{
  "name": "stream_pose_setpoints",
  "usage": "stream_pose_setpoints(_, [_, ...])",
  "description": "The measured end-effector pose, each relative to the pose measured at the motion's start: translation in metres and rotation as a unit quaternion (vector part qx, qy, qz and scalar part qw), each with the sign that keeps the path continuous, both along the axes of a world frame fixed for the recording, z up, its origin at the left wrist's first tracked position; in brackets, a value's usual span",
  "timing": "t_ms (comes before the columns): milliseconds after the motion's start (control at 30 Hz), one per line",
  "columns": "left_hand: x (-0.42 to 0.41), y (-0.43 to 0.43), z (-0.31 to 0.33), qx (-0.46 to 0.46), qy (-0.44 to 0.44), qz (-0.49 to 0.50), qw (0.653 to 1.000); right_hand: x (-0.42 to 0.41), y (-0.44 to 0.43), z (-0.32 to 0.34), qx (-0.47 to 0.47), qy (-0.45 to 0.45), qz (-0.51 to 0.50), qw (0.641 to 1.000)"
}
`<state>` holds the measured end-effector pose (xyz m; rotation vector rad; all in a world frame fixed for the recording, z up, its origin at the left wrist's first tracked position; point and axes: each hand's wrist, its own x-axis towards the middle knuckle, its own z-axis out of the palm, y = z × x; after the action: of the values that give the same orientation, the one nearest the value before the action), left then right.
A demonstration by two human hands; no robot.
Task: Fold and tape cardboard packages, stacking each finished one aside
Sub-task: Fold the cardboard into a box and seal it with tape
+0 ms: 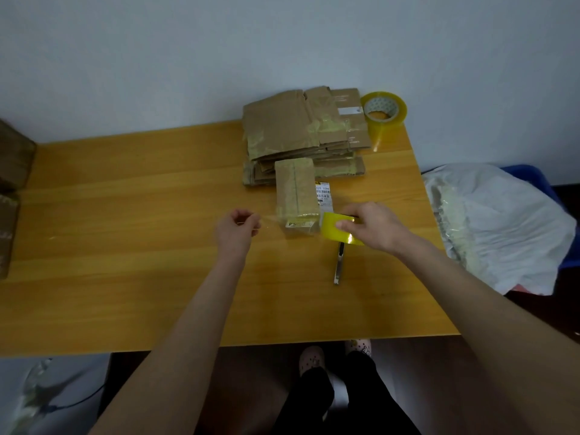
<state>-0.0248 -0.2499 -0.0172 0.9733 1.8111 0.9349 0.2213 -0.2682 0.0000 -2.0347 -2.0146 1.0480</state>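
Yellow-orange wood makes up the table (125,246) that spreads under both forearms and well out to either side of the hands. Off its edge, to the right of the right hand, a crumpled white plastic sheet (502,221) lies over a blue bin (533,177). Beyond the hands, toward the wall, sits a pile of flattened cardboard (282,127), its sheets patched with old tape. Far out to the left of the left hand, brown boxes (12,158) stand at the table's edge, only partly in view.

The package (295,189), a small folded cardboard box with a printed label on its right side, lies on the table between the two hands and reaches just beyond them, its far end touching the pile.

The right hand (373,226) grips a yellow tape roll (337,230), thumb on the near face and fingers over the top, just beside the package's near right corner. The left hand (237,226) is raised a little left of the package, its fingers curled and pinching the end of a clear tape strip (270,219). The strip runs from the roll across the near end of the package to that pinch.

A spare tape roll (384,109) stands on its side beyond the right hand, against the right of the pile. A slim box cutter (339,265) lies on the table just nearer than the right hand.
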Motion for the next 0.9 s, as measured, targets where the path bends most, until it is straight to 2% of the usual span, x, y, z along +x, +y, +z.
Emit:
stream_pose_setpoints(67, [-0.001,0.0,0.0,0.002,-0.008,-0.01,1.0,0.001,-0.001,-0.001,-0.011,0.051,-0.024,0.998])
stream_pose_setpoints(100, [-0.001,0.0,0.0,0.005,-0.005,-0.017,1.0,0.001,-0.001,-0.001,-0.002,0.038,-0.031,0.999])
stream_pose_setpoints(200, [0.001,-0.002,-0.001,0.018,0.007,-0.024,1.0,-0.005,-0.001,0.004,0.069,-0.093,-0.04,0.992])
stream_pose_setpoints(300, [0.004,-0.002,-0.006,0.022,0.007,-0.015,1.0,-0.012,0.0,0.007,0.115,-0.127,-0.049,0.984])
stream_pose_setpoints(733, [0.005,0.009,-0.03,0.003,0.021,0.003,1.0,-0.027,0.015,-0.004,0.09,-0.16,-0.071,0.981])
stream_pose_setpoints(900, [0.013,0.02,-0.039,-0.014,0.027,-0.018,0.999,-0.036,0.027,-0.015,0.087,-0.165,-0.063,0.98])
